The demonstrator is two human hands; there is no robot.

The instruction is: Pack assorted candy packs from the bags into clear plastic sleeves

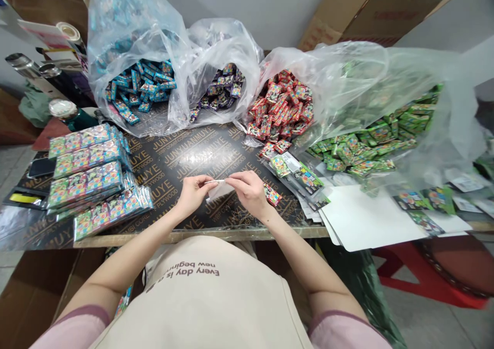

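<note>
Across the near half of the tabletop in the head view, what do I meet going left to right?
Stacked multicoloured packs, left hand, right hand, red packet, white sheets.

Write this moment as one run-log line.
left hand: pinches small clear bag | right hand: pinches same bag | red packets: beyond hands | stacked packs: table, left side

At six o'clock, the person wears a cream apron (216, 308) with purplish-brown lettering (193, 269), partly reading "Every day is". Pale-pink short sleeves with mauve hems show at eight (79, 329) and five o'clock (345, 332).
</note>
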